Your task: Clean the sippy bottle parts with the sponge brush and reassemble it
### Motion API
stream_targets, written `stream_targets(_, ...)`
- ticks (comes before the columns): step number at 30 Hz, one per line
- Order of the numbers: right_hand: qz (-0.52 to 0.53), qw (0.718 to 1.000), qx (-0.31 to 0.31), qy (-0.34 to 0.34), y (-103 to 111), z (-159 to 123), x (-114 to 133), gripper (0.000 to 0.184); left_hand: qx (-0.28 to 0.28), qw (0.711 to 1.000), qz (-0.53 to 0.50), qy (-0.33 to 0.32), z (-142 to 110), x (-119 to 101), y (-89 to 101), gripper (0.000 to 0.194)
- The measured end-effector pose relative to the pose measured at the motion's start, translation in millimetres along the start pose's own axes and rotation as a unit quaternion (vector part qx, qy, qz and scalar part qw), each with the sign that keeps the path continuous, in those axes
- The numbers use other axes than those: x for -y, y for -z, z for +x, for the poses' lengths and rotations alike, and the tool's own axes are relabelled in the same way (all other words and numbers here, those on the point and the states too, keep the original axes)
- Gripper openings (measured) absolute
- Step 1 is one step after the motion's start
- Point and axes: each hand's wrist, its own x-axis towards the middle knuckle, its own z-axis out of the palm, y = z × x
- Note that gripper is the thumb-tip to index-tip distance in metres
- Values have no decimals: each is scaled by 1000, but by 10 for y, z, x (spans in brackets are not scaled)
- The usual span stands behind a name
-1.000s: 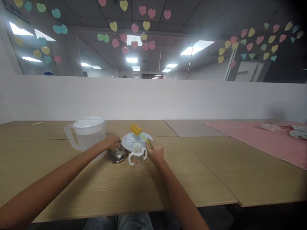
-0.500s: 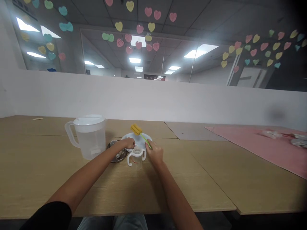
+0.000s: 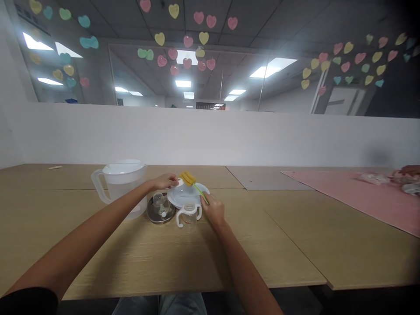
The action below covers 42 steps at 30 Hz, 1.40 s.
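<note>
My right hand (image 3: 214, 209) is closed round the green handle of a bottle brush (image 3: 188, 178), its yellow sponge head tilted up to the left. Close to that sponge, my left hand (image 3: 166, 180) pinches a small white bottle ring (image 3: 180, 182), partly hidden by the fingers. Beneath both hands lies a white basin (image 3: 179, 202). A clear baby bottle (image 3: 189, 218) with white side handles stands upright and uncapped before it. To the left, a round metal tray (image 3: 151, 213) carries a clear cap (image 3: 159, 199) and small bottle parts.
A large translucent pitcher (image 3: 123, 181) with a lid stands left of the tray, partly behind my left arm. A pink cloth (image 3: 337, 186) covers the right side of the table, with plastic-wrapped items (image 3: 374, 178) on it. A white wall (image 3: 210, 135) rises behind the table.
My left hand has come up and to the left out of the basin, and a white ring now shows in its fingers beside the sponge. My right hand stays nearly where it was.
</note>
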Motion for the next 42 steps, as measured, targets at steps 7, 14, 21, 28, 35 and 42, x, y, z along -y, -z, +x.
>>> stream_targets(7,0,1000,-8,13,-17,-13,-6,28,-106,993,-58,1,-6,46,21,47)
stream_targets(14,32,997,-35,67,22,-1,-15,29,-104,990,-91,21,28,-96,-139,45)
stream_targets(21,26,996,-35,75,45,-6,-18,31,-104,986,-123,38,36,-183,-156,54)
stream_targets(28,23,998,-21,49,52,12,26,41,-110,990,-71,53,-30,-200,-192,72)
stream_targets(35,-7,999,34,-11,46,20,29,42,-150,979,136,28,-13,-189,-86,52)
stream_targets(42,-15,999,45,-20,20,15,26,42,-31,917,381,116,-200,-138,152,38)
